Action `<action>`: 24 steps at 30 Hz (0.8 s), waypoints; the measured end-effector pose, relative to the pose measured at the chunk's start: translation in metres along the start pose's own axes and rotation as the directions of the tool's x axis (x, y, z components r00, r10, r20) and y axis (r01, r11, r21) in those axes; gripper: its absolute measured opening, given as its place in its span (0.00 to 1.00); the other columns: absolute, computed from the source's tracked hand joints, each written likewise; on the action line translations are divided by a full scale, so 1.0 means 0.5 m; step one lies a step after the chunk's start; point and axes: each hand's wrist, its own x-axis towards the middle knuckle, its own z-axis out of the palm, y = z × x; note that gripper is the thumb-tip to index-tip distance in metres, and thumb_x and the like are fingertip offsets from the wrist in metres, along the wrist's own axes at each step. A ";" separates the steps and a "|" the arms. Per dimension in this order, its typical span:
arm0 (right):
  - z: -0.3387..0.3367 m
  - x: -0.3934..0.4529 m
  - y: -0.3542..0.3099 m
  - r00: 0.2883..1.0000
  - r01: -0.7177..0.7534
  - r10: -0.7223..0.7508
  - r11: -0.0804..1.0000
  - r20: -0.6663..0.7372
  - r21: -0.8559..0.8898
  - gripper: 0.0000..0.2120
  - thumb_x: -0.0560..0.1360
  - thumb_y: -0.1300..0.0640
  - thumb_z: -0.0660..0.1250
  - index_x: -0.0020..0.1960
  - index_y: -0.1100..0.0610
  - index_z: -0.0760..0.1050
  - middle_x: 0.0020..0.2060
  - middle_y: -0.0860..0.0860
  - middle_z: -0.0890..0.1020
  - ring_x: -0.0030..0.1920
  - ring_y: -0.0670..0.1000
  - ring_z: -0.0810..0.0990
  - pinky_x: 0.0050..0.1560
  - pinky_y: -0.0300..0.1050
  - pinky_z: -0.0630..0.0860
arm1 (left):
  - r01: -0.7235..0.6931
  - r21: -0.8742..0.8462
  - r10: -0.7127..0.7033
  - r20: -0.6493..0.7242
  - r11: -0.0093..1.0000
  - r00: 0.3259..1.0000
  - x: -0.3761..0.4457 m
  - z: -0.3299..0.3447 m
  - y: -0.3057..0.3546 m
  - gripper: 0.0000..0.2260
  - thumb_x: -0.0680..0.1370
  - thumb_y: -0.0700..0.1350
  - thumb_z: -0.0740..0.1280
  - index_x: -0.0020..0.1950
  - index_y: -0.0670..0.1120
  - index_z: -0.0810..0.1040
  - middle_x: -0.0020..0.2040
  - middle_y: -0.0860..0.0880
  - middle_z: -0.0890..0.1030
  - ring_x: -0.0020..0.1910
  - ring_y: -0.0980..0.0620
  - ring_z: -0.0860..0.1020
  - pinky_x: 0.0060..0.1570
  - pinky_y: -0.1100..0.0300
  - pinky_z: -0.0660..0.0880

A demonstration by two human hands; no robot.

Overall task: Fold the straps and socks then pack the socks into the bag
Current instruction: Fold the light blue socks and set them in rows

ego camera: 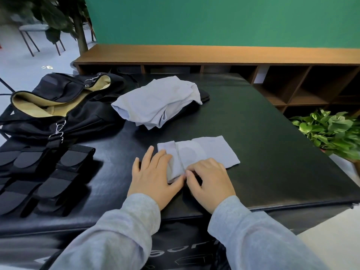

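Observation:
A pale grey sock (pixel 210 151) lies flat on the black table (pixel 272 149), its left end folded over. My left hand (pixel 155 176) rests flat on that folded end with fingers straight. Beside it my right hand (pixel 209 181) has curled fingers pinching the sock's near edge at the fold. A heap of more pale socks (pixel 155 102) sits farther back at the centre. The black bag (pixel 64 106) with tan lining lies open at the far left. Folded black straps (pixel 44 176) lie in rows at the near left.
A wooden shelf unit (pixel 292 84) runs behind the table under a green wall. A leafy potted plant (pixel 335 131) stands off the table's right edge. A chair (pixel 33 34) and a tall plant stand at the far left.

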 end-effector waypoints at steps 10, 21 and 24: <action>0.006 0.004 0.011 0.956 -0.242 0.236 0.970 -0.175 -0.016 0.07 0.75 0.58 0.62 0.51 0.53 0.77 0.47 0.45 0.79 0.55 0.49 0.71 0.53 0.36 0.55 | -0.295 0.032 0.291 -0.296 0.955 0.910 -0.002 0.022 -0.023 0.11 0.73 0.48 0.58 0.48 0.55 0.79 0.51 0.56 0.78 0.56 0.54 0.68 0.59 0.55 0.60; -0.002 0.005 0.005 0.955 -0.293 0.278 0.936 -0.101 -0.194 0.10 0.76 0.50 0.56 0.44 0.49 0.75 0.42 0.43 0.75 0.47 0.48 0.69 0.50 0.40 0.54 | -0.216 0.042 0.218 -0.323 0.976 0.921 -0.001 0.033 -0.023 0.11 0.71 0.45 0.59 0.46 0.54 0.79 0.45 0.56 0.73 0.45 0.55 0.66 0.47 0.58 0.66; 0.001 0.005 0.006 0.957 -0.286 0.267 0.932 -0.111 -0.224 0.11 0.76 0.50 0.56 0.41 0.50 0.75 0.38 0.44 0.76 0.45 0.49 0.70 0.49 0.41 0.55 | -0.181 0.040 0.184 -0.308 0.983 0.933 -0.003 0.027 -0.017 0.12 0.72 0.50 0.54 0.47 0.54 0.77 0.45 0.57 0.72 0.45 0.55 0.70 0.48 0.58 0.66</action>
